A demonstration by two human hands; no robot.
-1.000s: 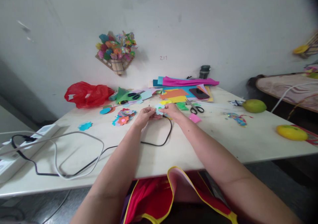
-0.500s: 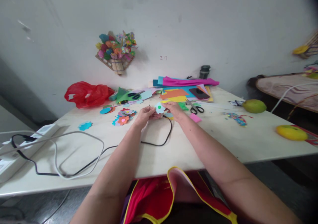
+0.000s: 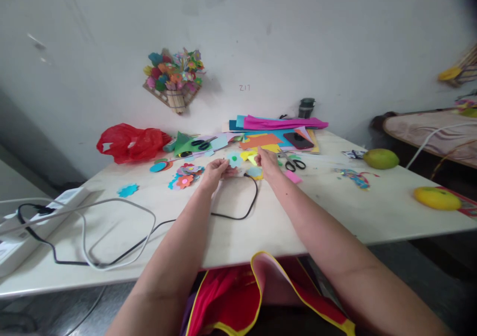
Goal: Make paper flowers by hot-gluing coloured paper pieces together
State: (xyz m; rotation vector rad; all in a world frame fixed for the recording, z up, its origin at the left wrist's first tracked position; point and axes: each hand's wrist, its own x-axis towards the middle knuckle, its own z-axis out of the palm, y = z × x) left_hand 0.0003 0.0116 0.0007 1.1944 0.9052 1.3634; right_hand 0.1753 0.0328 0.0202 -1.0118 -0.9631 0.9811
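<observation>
Between the thumb and fingers of my left hand [image 3: 216, 171] is the edge of a pale blue paper flower [image 3: 234, 159] with a green round centre. My right hand [image 3: 267, 162] is apart from the flower, to its right, its fingers closed; what they pinch, if anything, is too small to make out. Yellow paper pieces [image 3: 248, 155] lie beside its fingertips. Just right of that hand are black-handled scissors [image 3: 295, 165] and a pink paper piece [image 3: 292, 177]. Several finished-looking paper flowers [image 3: 185, 180] lie in a pile left of my left hand.
A black cable [image 3: 238, 218] loops below my hands, running from a white power strip [image 3: 67, 199]. A red plastic bag [image 3: 132, 143] sits at the back left. Coloured sheets [image 3: 261, 141] and a phone [image 3: 298, 140] lie at the back. Mangoes [image 3: 380, 158] are at the right.
My right hand has let go of the blue flower and moved a little right and up, its fingers now curled. My left hand stays nearly in place with the flower.
</observation>
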